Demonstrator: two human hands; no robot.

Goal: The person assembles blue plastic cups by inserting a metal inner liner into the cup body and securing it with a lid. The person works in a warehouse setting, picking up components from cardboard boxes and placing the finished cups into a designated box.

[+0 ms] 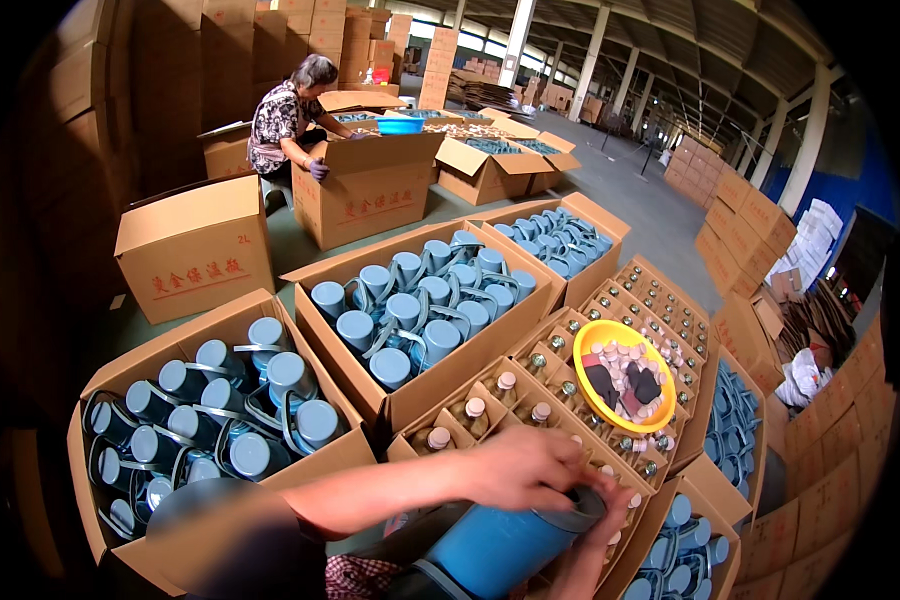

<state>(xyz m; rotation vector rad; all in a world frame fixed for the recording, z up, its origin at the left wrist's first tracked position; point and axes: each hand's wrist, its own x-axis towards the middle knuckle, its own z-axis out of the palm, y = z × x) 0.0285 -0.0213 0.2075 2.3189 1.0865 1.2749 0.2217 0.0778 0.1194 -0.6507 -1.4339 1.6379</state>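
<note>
Two bare hands at the grey rim of a blue flask

The smooth blue cylindrical flask body (500, 553) lies tilted at six o'clock in the view, its grey ring-shaped rim (570, 519) toward two o'clock. The left hand (525, 468) arches over that rim, fingers bent and drawn in narrow; the right hand (613, 502) curls against its three o'clock side. Whether either pinches something small, I cannot tell.

Work here would probably go best with one hand steadying the rim and the other pressing evenly round it, since a tilted cylinder could roll under a one-sided push.

The left hand's fingertips are hard to make out, and the mouth's inside is too dark to read. The lower edge cuts off the flask's lower end. At eight o'clock a dark, rounded blur (202, 497) covers part of an open brown cardboard carton (82, 480); what it is stays unclear. At four o'clock a round yellow plastic basin (581, 372) hides some cells of the divided brown carton (462, 390) beneath.
</note>
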